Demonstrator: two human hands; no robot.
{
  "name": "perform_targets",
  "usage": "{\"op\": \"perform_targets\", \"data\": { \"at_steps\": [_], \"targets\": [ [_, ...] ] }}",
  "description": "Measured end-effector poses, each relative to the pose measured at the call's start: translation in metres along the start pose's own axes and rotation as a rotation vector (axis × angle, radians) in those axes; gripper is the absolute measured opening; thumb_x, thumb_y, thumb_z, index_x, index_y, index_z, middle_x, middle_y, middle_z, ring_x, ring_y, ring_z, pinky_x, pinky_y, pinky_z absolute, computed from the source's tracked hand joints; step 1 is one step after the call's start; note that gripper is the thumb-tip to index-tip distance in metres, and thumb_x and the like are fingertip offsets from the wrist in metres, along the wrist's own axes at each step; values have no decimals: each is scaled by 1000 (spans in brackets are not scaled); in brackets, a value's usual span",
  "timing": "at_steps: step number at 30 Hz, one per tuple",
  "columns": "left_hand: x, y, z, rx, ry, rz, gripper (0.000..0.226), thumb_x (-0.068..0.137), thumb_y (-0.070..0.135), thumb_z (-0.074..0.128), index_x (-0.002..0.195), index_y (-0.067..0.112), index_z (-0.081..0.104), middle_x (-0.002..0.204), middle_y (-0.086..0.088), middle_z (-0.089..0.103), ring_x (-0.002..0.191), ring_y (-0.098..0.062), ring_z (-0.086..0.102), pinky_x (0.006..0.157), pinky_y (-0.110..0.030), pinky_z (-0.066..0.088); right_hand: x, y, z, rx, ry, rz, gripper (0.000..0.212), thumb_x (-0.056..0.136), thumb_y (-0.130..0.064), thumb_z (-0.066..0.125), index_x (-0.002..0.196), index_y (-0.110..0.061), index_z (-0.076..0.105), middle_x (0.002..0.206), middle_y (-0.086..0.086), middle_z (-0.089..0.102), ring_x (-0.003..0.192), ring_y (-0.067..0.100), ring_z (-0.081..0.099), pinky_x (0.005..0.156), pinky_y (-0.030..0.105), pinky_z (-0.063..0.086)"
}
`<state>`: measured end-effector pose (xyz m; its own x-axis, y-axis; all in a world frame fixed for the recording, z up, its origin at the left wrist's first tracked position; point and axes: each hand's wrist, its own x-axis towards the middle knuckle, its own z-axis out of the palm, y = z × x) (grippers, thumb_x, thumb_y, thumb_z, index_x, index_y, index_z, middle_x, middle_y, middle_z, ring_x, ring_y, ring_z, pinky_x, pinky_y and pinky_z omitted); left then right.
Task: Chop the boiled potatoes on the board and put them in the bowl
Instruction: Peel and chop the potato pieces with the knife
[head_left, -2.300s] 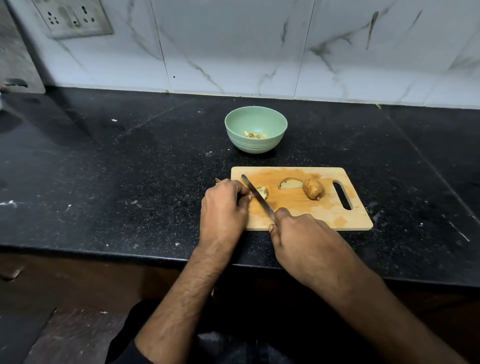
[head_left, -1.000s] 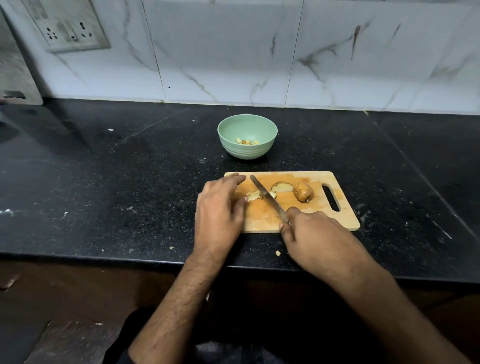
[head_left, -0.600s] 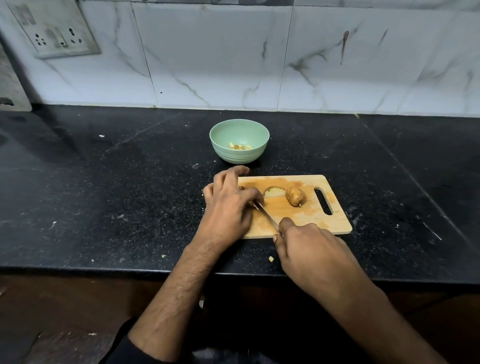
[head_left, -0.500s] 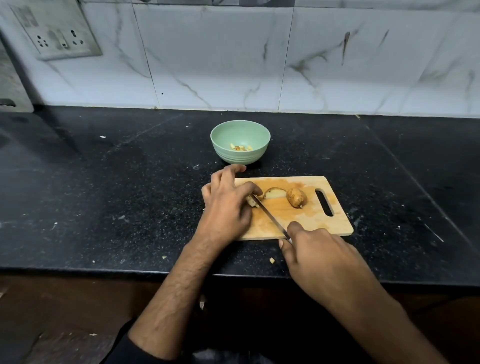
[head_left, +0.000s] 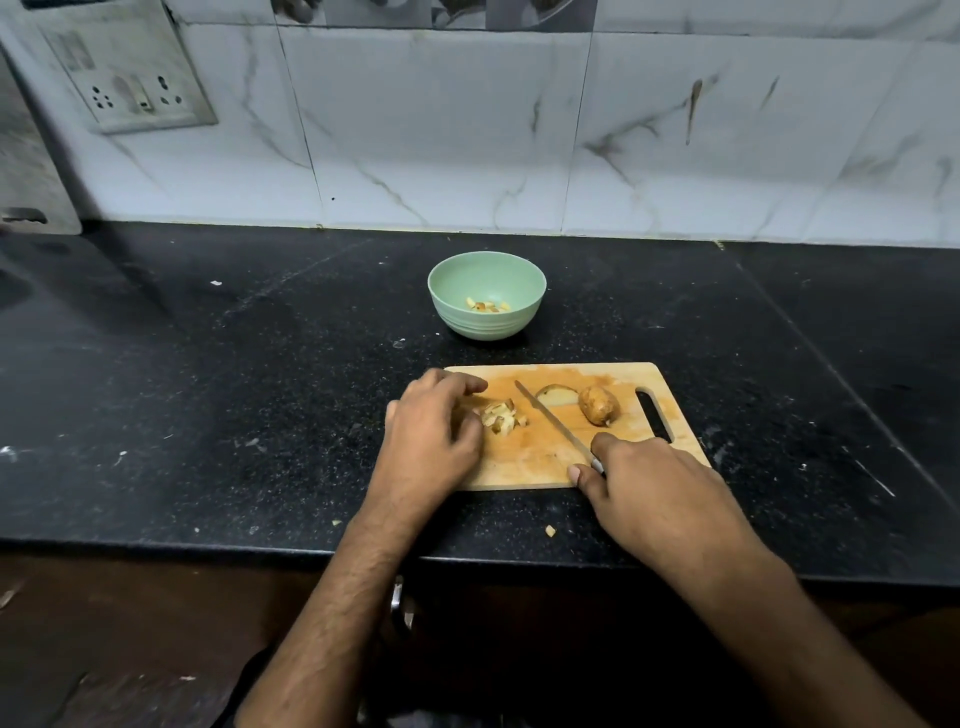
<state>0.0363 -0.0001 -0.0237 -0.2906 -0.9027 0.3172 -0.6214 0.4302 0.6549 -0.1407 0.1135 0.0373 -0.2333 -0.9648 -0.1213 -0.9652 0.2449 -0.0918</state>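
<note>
A wooden cutting board (head_left: 524, 462) lies on the black counter. A small heap of chopped potato (head_left: 500, 414) sits on its left part, with my left hand (head_left: 431, 436) curled beside it and touching it. My right hand (head_left: 649, 486) grips the knife (head_left: 551, 422), whose blade lies across the board just right of the heap. A cut potato half (head_left: 557, 395) and an unpeeled potato piece (head_left: 598, 405) rest at the far right of the board. The green bowl (head_left: 457, 283) behind the board holds a few potato bits (head_left: 487, 306).
The counter's front edge (head_left: 260, 545) runs just below the board. A potato crumb (head_left: 549, 530) lies on the counter near that edge. A wall socket plate (head_left: 130, 93) is at the upper left on the tiled wall.
The knife has drawn back to the right, clear of the potato. My left hand has slid left, uncovering a heap of chopped pieces.
</note>
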Motion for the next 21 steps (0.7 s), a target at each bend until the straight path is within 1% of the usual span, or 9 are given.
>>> {"op": "perform_targets", "data": {
  "at_steps": [1, 3, 4, 9, 13, 14, 16, 18, 21],
  "targets": [
    [-1, -1, 0, 4, -32, -6, 30, 91, 30, 62, 120, 27, 66, 109, 15, 58, 105, -9, 56, 100, -47, 47, 3, -2, 1, -9, -4, -5, 36, 103, -55, 36, 114, -25, 54, 85, -3, 49, 86, 23, 54, 69, 36, 39],
    [-2, -4, 2, 23, -89, -10, 37, 90, 45, 65, 122, 27, 66, 109, 14, 59, 106, -10, 57, 99, -46, 48, 5, -8, 2, -22, -27, -27, 37, 103, -55, 36, 116, -25, 54, 85, -3, 49, 82, 21, 48, 69, 36, 39],
    [-3, -4, 3, 37, -107, -11, 41, 89, 48, 67, 123, 27, 66, 110, 13, 59, 108, -12, 57, 100, -46, 48, 6, -13, 2, -22, -42, -41, 37, 103, -55, 36, 117, -25, 53, 86, -2, 49, 83, 21, 48, 70, 36, 39],
    [0, -1, 3, 39, -90, -22, 41, 86, 33, 76, 125, 25, 66, 112, 9, 61, 109, -14, 58, 101, -43, 48, 6, -25, 5, 6, -51, -65, 43, 104, -57, 32, 119, -22, 52, 88, 0, 49, 85, 23, 48, 72, 37, 40],
    [-1, -1, 3, 14, -71, -35, 42, 86, 28, 78, 126, 22, 67, 112, 8, 65, 106, -11, 59, 100, -37, 50, 7, -14, 2, -21, 52, -38, 42, 105, -55, 30, 120, -23, 52, 84, -2, 50, 80, 22, 50, 68, 35, 39],
    [-1, -1, 3, 6, -63, -39, 42, 85, 28, 79, 125, 22, 67, 112, 9, 66, 105, -9, 59, 100, -36, 50, 8, -10, 2, -32, 81, -42, 39, 105, -53, 32, 122, -24, 53, 88, -2, 53, 83, 23, 54, 68, 35, 39],
    [-1, 0, 3, -17, -55, -53, 42, 84, 26, 80, 125, 24, 68, 112, 12, 67, 102, -5, 59, 100, -34, 50, 11, -5, 3, -56, 129, -51, 34, 105, -49, 36, 126, -30, 55, 106, -3, 59, 95, 21, 61, 70, 34, 41],
    [-2, 2, 3, -32, -55, -59, 42, 85, 25, 80, 124, 27, 68, 113, 14, 68, 102, -3, 59, 100, -33, 51, 16, -1, 6, -81, 151, -55, 33, 105, -48, 39, 131, -35, 56, 126, -4, 55, 106, 18, 60, 73, 33, 46],
    [-3, 3, 2, -37, -58, -55, 39, 85, 24, 79, 122, 31, 69, 112, 15, 69, 103, -2, 60, 100, -33, 52, 23, 3, 16, -126, 198, -79, 33, 104, -47, 42, 129, -35, 60, 130, -2, 51, 115, 16, 52, 79, 32, 50]
  ]
}}
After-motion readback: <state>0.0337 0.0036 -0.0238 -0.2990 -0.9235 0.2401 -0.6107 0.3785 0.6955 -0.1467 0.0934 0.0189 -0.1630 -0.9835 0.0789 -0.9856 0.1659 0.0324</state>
